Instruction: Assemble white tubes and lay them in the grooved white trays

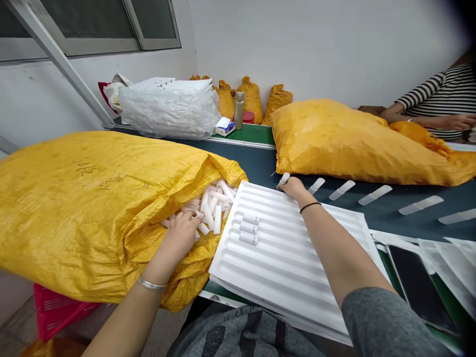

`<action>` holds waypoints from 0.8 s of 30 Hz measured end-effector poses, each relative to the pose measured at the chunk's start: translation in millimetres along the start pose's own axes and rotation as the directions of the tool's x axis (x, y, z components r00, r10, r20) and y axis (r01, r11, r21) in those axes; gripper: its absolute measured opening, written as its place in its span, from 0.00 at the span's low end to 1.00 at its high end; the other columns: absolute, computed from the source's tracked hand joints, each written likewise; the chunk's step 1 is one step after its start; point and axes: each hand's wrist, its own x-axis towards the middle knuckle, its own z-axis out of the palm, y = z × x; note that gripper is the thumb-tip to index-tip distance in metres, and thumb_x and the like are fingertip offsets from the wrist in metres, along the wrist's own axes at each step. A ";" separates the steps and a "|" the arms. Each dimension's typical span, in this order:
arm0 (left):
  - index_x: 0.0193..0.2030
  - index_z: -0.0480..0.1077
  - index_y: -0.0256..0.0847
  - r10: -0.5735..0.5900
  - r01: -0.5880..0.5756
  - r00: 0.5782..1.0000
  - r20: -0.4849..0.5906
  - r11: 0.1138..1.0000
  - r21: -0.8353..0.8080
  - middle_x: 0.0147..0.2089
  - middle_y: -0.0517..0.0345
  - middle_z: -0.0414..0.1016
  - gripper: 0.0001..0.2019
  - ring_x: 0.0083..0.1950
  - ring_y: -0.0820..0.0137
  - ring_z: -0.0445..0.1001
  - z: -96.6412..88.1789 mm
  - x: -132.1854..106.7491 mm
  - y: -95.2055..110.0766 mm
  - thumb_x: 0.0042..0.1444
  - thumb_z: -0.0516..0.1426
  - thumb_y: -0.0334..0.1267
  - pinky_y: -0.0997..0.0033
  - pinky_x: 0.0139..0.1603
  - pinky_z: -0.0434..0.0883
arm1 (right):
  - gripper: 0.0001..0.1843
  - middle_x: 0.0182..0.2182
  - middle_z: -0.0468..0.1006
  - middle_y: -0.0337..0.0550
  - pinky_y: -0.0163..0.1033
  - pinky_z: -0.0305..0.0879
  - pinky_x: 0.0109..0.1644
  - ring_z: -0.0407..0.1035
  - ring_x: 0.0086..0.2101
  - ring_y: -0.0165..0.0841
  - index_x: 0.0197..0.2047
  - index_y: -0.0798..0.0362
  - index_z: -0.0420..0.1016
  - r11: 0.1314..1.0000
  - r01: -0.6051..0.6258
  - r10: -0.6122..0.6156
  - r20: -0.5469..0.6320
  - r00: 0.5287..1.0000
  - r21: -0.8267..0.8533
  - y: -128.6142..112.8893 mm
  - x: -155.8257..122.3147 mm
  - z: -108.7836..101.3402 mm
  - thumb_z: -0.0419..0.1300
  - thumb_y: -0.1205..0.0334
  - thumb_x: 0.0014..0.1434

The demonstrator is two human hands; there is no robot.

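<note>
My left hand (182,228) reaches into the mouth of a yellow woven sack (92,198), its fingers curled on a small white plastic tube (197,214) among many loose ones. Stretched across the tray, my right hand (293,187) is closed around another white tube (284,179), held upright at the dark conveyor belt. Between my arms lies a white ridged plastic tray (282,248). Three short labelled pieces (249,229) rest side by side in its left grooves. To the right of my right hand, several white tubes (342,190) stand spaced along the belt (256,161).
A full orange sack (334,141) lies across the belt. Beyond it, a person in a striped sleeve (424,91) works. Plastic-wrapped white trays (167,106), a gold bottle (239,110) and a small box (225,126) stand behind. A dark phone-like slab (420,287) lies right; a pink crate (59,307) is below left.
</note>
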 end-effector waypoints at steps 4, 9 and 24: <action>0.49 0.74 0.45 -0.037 0.036 0.999 0.022 0.999 0.022 0.48 0.43 0.67 0.19 0.48 0.54 0.65 6.6 7.7 4.6 0.55 0.50 0.27 0.54 0.47 0.64 | 0.17 0.26 0.76 0.60 0.43 0.64 0.37 0.73 0.34 0.47 0.24 0.63 0.75 0.954 -0.195 0.219 0.083 0.972 -0.227 -4.0 -7.3 -23.6 0.67 0.56 0.50; 0.46 0.74 0.44 -0.033 0.032 0.999 0.021 0.999 0.006 0.51 0.42 0.66 0.16 0.51 0.51 0.63 7.6 14.2 1.6 0.54 0.53 0.28 0.50 0.48 0.64 | 0.13 0.39 0.80 0.52 0.40 0.65 0.45 0.73 0.43 0.43 0.38 0.55 0.80 0.975 0.062 -0.011 0.237 0.972 -0.212 -47.7 -65.3 -18.1 0.57 0.57 0.61; 0.56 0.58 0.53 -0.318 -0.277 0.924 -0.211 -0.176 -0.945 0.46 0.59 0.76 0.25 0.47 0.70 0.76 -22.4 -38.1 55.1 0.55 0.62 0.39 0.66 0.48 0.73 | 0.10 0.34 0.73 0.41 0.35 0.67 0.35 0.68 0.30 0.29 0.43 0.53 0.68 0.697 0.226 -0.459 0.180 0.870 0.680 -105.3 -171.0 -6.2 0.59 0.64 0.56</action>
